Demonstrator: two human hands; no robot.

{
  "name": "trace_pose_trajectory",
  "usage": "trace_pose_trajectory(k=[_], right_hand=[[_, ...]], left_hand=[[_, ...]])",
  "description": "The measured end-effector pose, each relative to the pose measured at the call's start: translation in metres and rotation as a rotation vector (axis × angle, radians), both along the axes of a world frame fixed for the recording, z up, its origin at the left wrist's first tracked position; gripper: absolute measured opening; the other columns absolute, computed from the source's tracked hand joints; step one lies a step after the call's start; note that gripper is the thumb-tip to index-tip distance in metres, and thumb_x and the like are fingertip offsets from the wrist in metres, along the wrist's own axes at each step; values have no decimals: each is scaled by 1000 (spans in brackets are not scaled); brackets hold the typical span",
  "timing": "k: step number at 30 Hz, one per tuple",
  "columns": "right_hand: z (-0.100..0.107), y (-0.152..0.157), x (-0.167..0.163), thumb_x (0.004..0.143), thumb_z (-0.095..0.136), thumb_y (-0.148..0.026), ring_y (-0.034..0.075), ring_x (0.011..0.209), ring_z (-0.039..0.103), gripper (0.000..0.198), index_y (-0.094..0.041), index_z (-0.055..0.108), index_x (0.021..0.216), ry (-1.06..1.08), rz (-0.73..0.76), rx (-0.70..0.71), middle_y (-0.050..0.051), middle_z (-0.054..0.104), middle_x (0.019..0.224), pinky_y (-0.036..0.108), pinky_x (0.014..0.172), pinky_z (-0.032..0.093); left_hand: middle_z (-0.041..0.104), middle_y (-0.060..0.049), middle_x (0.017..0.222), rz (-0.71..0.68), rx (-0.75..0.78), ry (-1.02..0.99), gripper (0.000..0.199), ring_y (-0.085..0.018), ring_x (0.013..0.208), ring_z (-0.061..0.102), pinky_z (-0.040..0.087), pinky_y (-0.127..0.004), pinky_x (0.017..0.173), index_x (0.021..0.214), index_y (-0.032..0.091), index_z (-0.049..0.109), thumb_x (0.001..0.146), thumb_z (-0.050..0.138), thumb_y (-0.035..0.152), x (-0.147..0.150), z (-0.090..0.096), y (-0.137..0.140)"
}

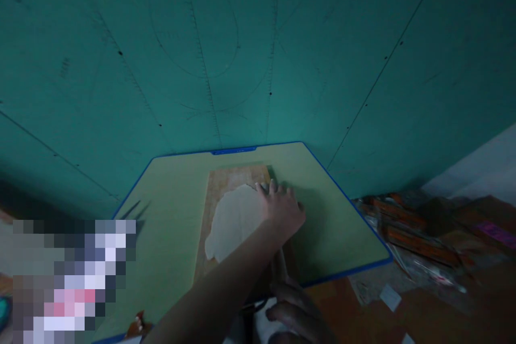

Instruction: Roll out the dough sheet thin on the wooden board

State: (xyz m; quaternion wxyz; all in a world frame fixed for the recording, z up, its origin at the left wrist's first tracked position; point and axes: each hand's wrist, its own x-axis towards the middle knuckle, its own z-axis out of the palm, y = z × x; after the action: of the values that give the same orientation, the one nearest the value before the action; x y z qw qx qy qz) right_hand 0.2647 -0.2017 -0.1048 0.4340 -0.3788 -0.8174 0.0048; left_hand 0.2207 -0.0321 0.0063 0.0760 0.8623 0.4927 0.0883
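Observation:
A flat, irregular sheet of pale dough [237,220] lies on a wooden board [213,177]. My left hand [282,209] reaches across from the lower left, palm down, its fingers spread at the sheet's right edge and the board's right side. Low in the frame is my right hand [296,309], dark and partly cut off, its fingers curled. A pale, narrow rod-like piece [282,264] runs up from those fingers beside the board. Shadow and my left forearm hide what the right hand grips.
Under the board is a pale green tabletop [169,215] with a blue rim, set against a green wall [242,64]. A dark pointed object [131,209] and a brown clip-like item [139,325] are at left. Wrapped orange-brown packages [419,242] lie on the floor at right.

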Motion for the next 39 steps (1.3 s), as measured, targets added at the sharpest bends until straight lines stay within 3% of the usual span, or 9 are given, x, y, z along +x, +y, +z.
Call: trace_pose_trajectory(k=[4,7,14,16,18,24,31,36,39], right_hand=[[-12,-19,16,96,52,-41,24,117,64,32,-27,62,123,93,-152,-208,12,69,122,30,87,60],[-9,-19,26,96,51,-43,24,113,66,37,-26,58,129,63,-172,-269,13,67,127,29,81,62],[18,36,12,101,42,-38,16,89,70,30,-23,67,95,-44,102,99,6,76,91,26,82,58],[31,51,-5,100,47,-29,12,74,67,27,-23,65,81,-170,225,67,1,73,77,25,80,55],[42,61,-23,96,54,-27,10,56,57,33,-23,58,64,-296,328,107,-4,64,56,24,65,51],[39,68,-59,82,67,-27,10,38,38,43,-21,45,45,-474,307,77,-7,52,41,28,45,27],[34,46,-55,74,62,-37,12,43,40,30,-23,54,50,-138,141,54,-5,48,39,30,54,32],[40,32,-56,81,50,-20,12,49,40,30,-22,39,53,129,-49,157,-4,41,45,30,57,34],[42,28,-55,83,46,-15,13,50,37,25,-23,37,61,257,-50,136,-5,36,49,30,56,33]], left_hand=[[55,-20,140,-87,-26,85,47,-40,142,31,2,-74,111,125,15,63,89,46,41,25,-2,-7],[54,-18,141,-82,-14,74,49,-39,142,30,3,-73,111,127,17,62,89,46,43,30,-2,-7],[60,-17,134,-5,18,-2,41,-35,137,40,22,-63,115,122,15,65,91,46,36,-27,-6,6],[57,-14,140,-38,69,-29,39,-32,141,37,27,-55,116,122,15,65,94,41,29,-47,-11,10],[53,-13,144,-68,119,-47,39,-32,142,36,28,-53,117,125,16,64,96,40,27,-61,-17,15],[64,-13,130,-144,168,-113,37,-28,135,45,31,-49,116,123,14,64,98,40,26,-57,-24,19],[69,-11,121,-2,116,-72,31,-30,131,47,36,-49,110,111,17,68,96,45,30,-30,-14,10],[67,-13,122,15,72,-64,33,-31,131,44,36,-49,106,113,16,65,96,42,33,-21,-10,7],[66,-15,121,3,48,-55,34,-32,129,44,35,-51,105,110,15,65,95,41,34,-15,-8,5]])
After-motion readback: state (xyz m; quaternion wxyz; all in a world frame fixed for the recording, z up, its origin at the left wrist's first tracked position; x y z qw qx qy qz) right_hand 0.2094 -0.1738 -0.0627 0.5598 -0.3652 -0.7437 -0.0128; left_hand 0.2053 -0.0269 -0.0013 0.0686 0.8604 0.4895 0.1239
